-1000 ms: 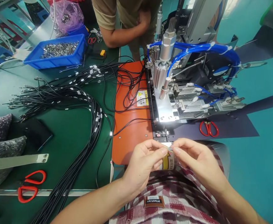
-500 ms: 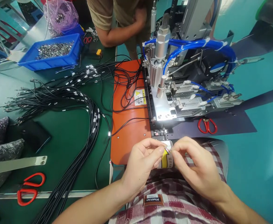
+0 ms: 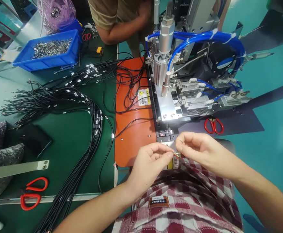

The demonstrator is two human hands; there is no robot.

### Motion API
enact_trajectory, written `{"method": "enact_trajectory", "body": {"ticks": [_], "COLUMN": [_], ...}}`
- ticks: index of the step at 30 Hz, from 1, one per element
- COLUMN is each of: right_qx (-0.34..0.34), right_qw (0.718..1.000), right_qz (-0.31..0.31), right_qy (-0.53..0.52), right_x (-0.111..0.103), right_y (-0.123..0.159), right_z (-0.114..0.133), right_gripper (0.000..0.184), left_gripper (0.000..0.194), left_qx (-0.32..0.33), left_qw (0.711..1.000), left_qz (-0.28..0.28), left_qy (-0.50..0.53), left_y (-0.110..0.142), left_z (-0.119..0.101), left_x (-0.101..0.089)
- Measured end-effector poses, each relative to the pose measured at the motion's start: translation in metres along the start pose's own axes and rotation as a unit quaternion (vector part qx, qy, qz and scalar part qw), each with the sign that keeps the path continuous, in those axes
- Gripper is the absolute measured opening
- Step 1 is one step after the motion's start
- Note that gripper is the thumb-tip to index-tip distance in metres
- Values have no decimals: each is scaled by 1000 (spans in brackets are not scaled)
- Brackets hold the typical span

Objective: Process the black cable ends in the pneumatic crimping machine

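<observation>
Over my lap, my left hand pinches a small bunch of thin wires between thumb and forefinger. Their fine ends, some yellowish and some reddish, stick out to the right of the fingertips. Close by, my right hand has thumb and forefinger pressed together just above those ends. Whatever lies in that pinch is too small to make out. Behind the hands is the near end of a machine with metal cylinders and blue air hoses. A white and yellow label shows partly beneath the fingers.
Black cables with white tags lie bundled on the green table; several cross the orange plate. Red-handled scissors rest at left, another pair at right. A blue bin holds small metal parts. A person stands opposite.
My right hand has shifted slightly up and away from the wires, then back near their ends. My left hand keeps its pinch. The whole view has moved a little.
</observation>
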State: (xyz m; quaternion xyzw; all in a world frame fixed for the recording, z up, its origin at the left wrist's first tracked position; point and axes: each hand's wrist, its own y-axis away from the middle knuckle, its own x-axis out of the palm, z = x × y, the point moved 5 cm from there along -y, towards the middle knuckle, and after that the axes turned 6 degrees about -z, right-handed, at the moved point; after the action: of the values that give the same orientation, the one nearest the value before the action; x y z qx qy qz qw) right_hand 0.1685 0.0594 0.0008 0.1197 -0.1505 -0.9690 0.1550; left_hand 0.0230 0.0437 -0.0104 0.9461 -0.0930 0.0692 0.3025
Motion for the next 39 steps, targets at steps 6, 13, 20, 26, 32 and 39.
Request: {"method": "enact_trajectory", "body": {"ticks": [6,13,20,26,32,39], "right_qx": [21,0,-29,-28,-22,9], "right_qw": [998,994,982,980,985,980], "right_qz": [13,-77,-182,-181,-125,-110], "right_qy": [-60,-82,-49,-81,-115,-164], "right_x": [5,8,20,21,21,25], "right_y": [-6,4,13,10,7,10], "right_z": [-3,-9,-12,-12,-12,-16], "right_gripper": [29,22,15,17,18,21], "left_gripper": [18,17,13,14,15,11], "left_qx": [-6,-3,22,28,46,18], "left_qw": [1000,997,996,996,998,997], "left_qz": [-7,-51,-54,-49,-28,4], "left_qy": [8,52,73,67,39,77], "left_y": [-2,-4,-4,-4,-4,-2], "left_z": [3,4,2,1,-3,1], "left_x": [-2,-4,-3,-4,-2,3]}}
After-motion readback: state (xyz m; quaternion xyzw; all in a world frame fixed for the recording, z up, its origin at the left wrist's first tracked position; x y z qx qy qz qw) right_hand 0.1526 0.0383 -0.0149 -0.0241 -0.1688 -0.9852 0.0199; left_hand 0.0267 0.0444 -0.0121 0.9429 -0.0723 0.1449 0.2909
